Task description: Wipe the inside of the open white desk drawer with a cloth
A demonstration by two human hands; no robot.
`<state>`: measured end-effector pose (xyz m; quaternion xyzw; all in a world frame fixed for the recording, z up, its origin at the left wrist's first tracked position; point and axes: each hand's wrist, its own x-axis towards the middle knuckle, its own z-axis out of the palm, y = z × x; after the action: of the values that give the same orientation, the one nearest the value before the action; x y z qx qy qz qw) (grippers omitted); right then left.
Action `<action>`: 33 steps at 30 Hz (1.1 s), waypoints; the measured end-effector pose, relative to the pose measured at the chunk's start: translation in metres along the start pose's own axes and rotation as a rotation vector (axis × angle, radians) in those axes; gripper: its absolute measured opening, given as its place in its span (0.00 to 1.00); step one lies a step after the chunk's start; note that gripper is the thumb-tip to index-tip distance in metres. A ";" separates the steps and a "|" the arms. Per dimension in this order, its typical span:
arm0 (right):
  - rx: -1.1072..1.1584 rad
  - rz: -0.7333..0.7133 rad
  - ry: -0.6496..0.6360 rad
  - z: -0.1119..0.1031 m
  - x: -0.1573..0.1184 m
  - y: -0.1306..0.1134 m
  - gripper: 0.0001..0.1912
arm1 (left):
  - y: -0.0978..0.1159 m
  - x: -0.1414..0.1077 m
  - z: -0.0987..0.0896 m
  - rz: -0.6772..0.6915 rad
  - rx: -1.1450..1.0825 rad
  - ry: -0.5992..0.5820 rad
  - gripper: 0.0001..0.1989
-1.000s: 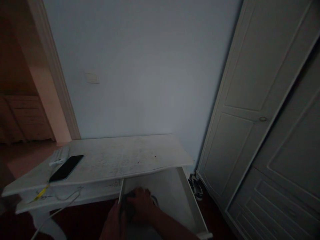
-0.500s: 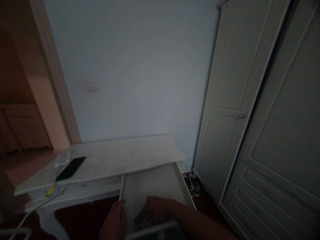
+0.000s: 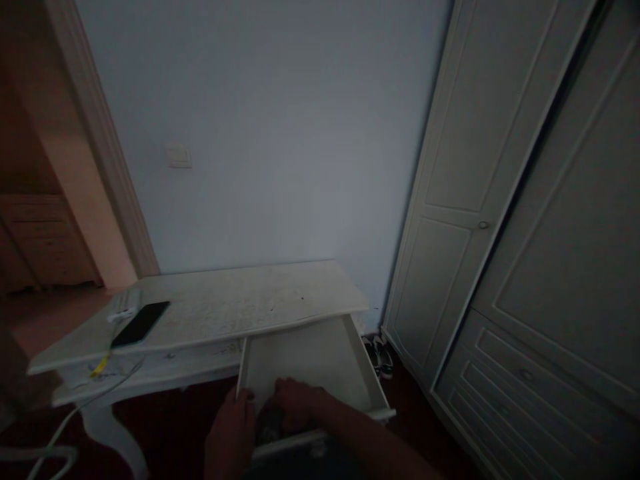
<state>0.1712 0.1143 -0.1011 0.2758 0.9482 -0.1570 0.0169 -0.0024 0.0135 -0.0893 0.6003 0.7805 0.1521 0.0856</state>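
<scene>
A white drawer [image 3: 320, 360] is pulled out of the white desk [image 3: 260, 293]. My left hand [image 3: 231, 427] is closed over the drawer's left side wall near its front corner. Inside, low at the front left, my right hand [image 3: 297, 403] presses a dark, patterned cloth [image 3: 270, 425] against the drawer bottom. Its fingers are bent round the cloth, which is partly hidden under them and dim in the poor light.
A dark phone [image 3: 141, 325] lies on the desk's left end, beside a white power strip [image 3: 125, 303] with a cable [image 3: 85, 403] hanging down. Shoes [image 3: 379, 357] stand on the floor right of the desk. A tall wardrobe [image 3: 450, 200] stands on the right.
My right hand has shifted left with the cloth, closer to my left hand. My left hand stays on the drawer's side. The view has shifted slightly.
</scene>
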 end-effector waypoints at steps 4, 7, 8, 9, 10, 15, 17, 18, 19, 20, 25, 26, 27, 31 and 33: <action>-0.155 -0.020 0.099 0.006 0.039 -0.037 0.24 | -0.005 -0.001 0.000 -0.001 -0.009 -0.008 0.20; -0.159 -0.008 0.152 0.004 0.037 -0.038 0.25 | -0.005 0.000 0.001 -0.003 -0.031 0.009 0.20; -0.156 0.012 0.178 0.003 0.035 -0.036 0.26 | -0.005 0.000 0.001 -0.007 -0.029 0.015 0.20; -0.150 0.035 0.206 0.002 0.033 -0.034 0.27 | -0.004 0.000 0.002 -0.006 -0.028 0.020 0.20; -0.142 0.061 0.226 0.001 0.032 -0.032 0.28 | -0.003 -0.001 0.001 -0.006 -0.027 0.021 0.21; -0.105 0.296 0.316 -0.016 0.050 -0.027 0.25 | 0.001 -0.004 -0.003 -0.012 -0.016 0.024 0.20; -0.091 0.414 0.378 -0.027 0.064 -0.022 0.27 | 0.000 -0.005 -0.002 -0.009 -0.023 0.040 0.19; -0.085 0.455 0.403 -0.033 0.070 -0.019 0.28 | -0.002 -0.005 -0.001 -0.006 -0.033 0.055 0.19; -0.080 0.489 0.422 -0.038 0.077 -0.015 0.28 | -0.004 -0.004 0.000 -0.004 -0.049 0.069 0.18; -0.078 0.516 0.439 -0.043 0.082 -0.010 0.26 | -0.007 -0.003 0.002 -0.004 -0.070 0.081 0.18; -0.110 0.552 0.464 -0.057 0.085 0.016 0.22 | -0.019 0.001 0.007 -0.008 -0.190 0.094 0.18; -0.124 0.550 0.461 -0.057 0.081 0.022 0.23 | -0.019 0.001 0.007 -0.008 -0.200 0.093 0.18; -0.138 0.552 0.456 -0.058 0.074 0.028 0.23 | -0.019 0.001 0.006 -0.008 -0.206 0.091 0.18; -0.197 0.597 0.422 -0.066 0.036 0.058 0.24 | -0.013 0.000 0.000 -0.049 -0.189 0.056 0.18; -0.224 0.621 0.407 -0.074 0.012 0.077 0.24 | -0.009 -0.001 -0.004 -0.068 -0.174 0.039 0.17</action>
<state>0.2056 0.2045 -0.0542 0.5716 0.8148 0.0180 -0.0951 -0.0118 0.0103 -0.0890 0.5606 0.7859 0.2278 0.1273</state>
